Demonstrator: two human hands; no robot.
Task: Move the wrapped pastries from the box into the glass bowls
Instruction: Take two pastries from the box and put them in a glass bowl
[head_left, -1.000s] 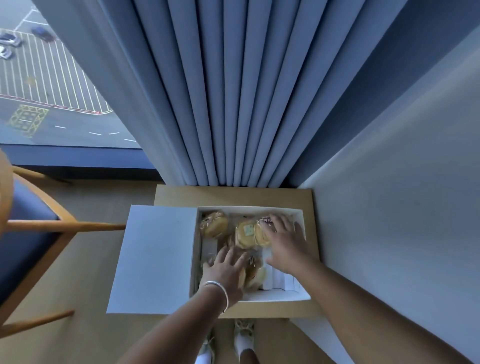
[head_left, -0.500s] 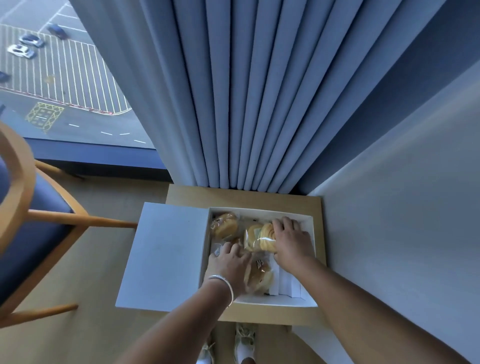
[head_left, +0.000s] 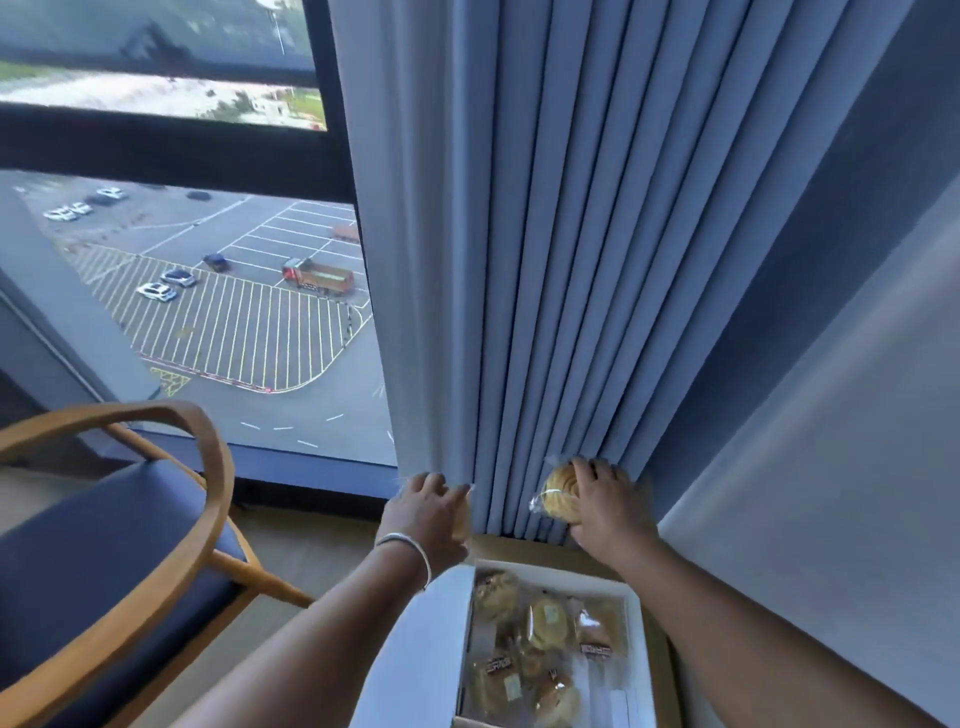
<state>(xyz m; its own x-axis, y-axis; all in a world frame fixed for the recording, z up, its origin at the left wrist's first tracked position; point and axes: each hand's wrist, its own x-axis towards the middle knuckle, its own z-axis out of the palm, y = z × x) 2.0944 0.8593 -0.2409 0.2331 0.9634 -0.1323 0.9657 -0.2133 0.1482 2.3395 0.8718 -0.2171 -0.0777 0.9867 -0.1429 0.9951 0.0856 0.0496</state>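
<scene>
Both hands lifted from box (head_left: 636, 613), pastries held; curtain (head_left: 545, 260) behind

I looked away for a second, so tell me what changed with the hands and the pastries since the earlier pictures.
Both hands have come up out of the box. The right hand now holds a wrapped pastry up in front of the curtain; the left hand grips another, mostly hidden. The view tilted upward. The box stays open with pastries left inside.
</scene>
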